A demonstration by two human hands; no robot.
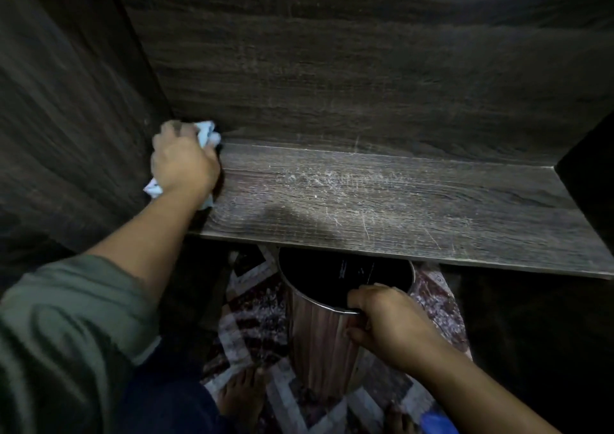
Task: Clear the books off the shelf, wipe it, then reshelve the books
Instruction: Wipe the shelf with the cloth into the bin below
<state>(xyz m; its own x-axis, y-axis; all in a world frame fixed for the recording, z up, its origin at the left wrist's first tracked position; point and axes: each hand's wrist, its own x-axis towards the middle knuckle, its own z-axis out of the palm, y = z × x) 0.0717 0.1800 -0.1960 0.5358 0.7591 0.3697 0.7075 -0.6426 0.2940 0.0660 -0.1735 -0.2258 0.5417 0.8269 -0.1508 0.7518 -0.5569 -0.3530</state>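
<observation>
Gripping a crumpled white cloth (207,133) in the left hand (184,164), fingers curled over it, pressing it down into the back left corner of the shelf (398,207), hard against the side panel (66,118). Clutching with the right hand (388,320) the metal rim of a round bin (319,344), fingers hooked over the edge, holding it just under the shelf's front lip. By the look of it, mid-wipe and set to sweep the grit forward into the bin. No books anywhere in view; seemingly cleared off already, going by the bare board, with reshelving not yet begun.

Further out along the board: a pale scatter of dust (335,181) across the middle, unwiped, and scratch marks toward the right. Below: a patterned rug (252,317) and bare feet (241,397) right beside the bin.

Likely to go wrong from here:
- Sweeping too fast and sending dust over the lip wide of the bin, onto rug and toes, with the bin's mouth spanning only part of the front edge.
- Smearing rather than lifting, with the cloth so tightly balled and little of it flat on the wood.
- Missing the seam under the back panel (332,68), dim and hard to read.
- Tipping the bin, held by one side of its rim only
</observation>
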